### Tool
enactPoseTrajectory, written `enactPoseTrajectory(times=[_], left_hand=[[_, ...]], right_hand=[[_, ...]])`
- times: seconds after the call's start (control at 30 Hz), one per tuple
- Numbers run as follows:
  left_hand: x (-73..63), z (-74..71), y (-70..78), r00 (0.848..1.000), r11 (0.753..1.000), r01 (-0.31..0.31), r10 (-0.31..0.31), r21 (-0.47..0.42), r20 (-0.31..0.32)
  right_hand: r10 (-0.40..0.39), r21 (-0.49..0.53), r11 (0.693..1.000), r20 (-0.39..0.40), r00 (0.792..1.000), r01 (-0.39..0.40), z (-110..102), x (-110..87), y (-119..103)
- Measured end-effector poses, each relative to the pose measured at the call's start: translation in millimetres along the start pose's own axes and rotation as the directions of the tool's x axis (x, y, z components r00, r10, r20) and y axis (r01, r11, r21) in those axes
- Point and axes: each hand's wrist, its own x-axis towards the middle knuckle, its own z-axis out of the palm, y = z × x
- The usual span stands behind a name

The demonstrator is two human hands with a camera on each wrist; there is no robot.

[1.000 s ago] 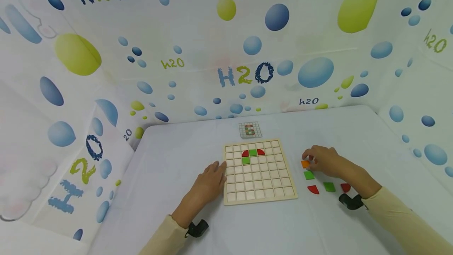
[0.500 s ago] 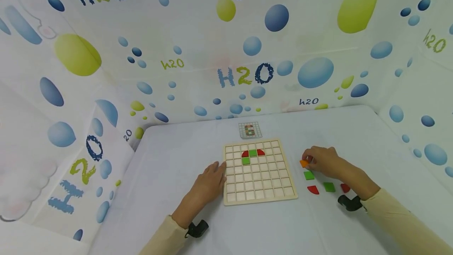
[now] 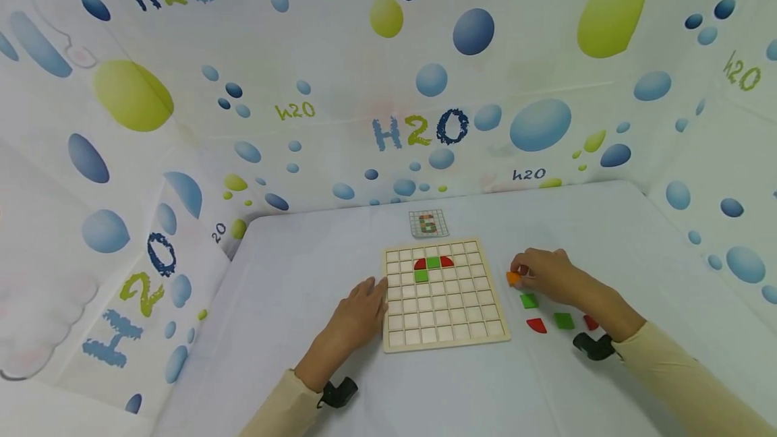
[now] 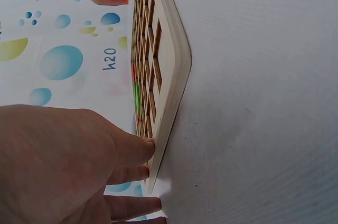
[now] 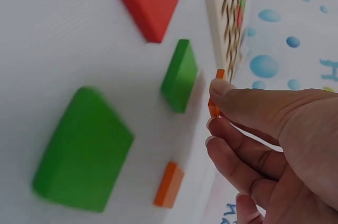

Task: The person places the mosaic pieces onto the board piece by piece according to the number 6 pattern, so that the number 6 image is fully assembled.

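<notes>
My right hand (image 3: 549, 276) pinches a small orange tile (image 3: 512, 278) between thumb and fingers, just above the tabletop to the right of a wooden grid board (image 3: 437, 317). Against the board's left edge rests my left hand (image 3: 359, 309). The left wrist view shows its thumb (image 4: 137, 150) on the rim and its other fingers extended beside it. On the board's upper part sit two red quarter-round tiles (image 3: 446, 261) and two green square tiles (image 3: 421, 276). Below my right hand lie a green tile (image 3: 529, 301), another green tile (image 3: 564, 320) and a red quarter-round tile (image 3: 537, 325).
A patterned card (image 3: 428, 223) lies behind the board, with a coloured tile figure on a grid. Another red tile (image 3: 591, 322) is partly covered by the right wrist. A second orange tile (image 5: 169, 184) lies on the table. Printed white sheeting (image 3: 340, 73) stands behind.
My right hand has lifted the orange tile off its place and moved a little left towards the board with it. The left hand has stayed at the board's edge.
</notes>
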Motion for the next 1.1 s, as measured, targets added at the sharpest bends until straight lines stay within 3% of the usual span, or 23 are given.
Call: enactPoseTrajectory(times=[0.2, 0.57, 1.1], left_hand=[[-1.1, 0.2, -1.4, 1.0, 1.0, 0.003, -0.003, -0.009, 0.006], [-2.0, 0.9, -3.1, 1.0, 1.0, 0.01, -0.01, -0.002, 0.006], [-2.7, -1.3, -1.9, 1.0, 1.0, -0.012, 0.012, -0.006, -0.001]], right_hand=[[-0.089, -0.032, 0.996, -0.033, 0.995, 0.088, -1.1, 8.2, -20.8], [-0.157, -0.035, 0.987, 0.009, 0.988, 0.157, 7.9, 35.1, -66.9], [-0.272, -0.084, 0.959, 0.001, 0.962, 0.271, 34.6, 56.6, -107.3]])
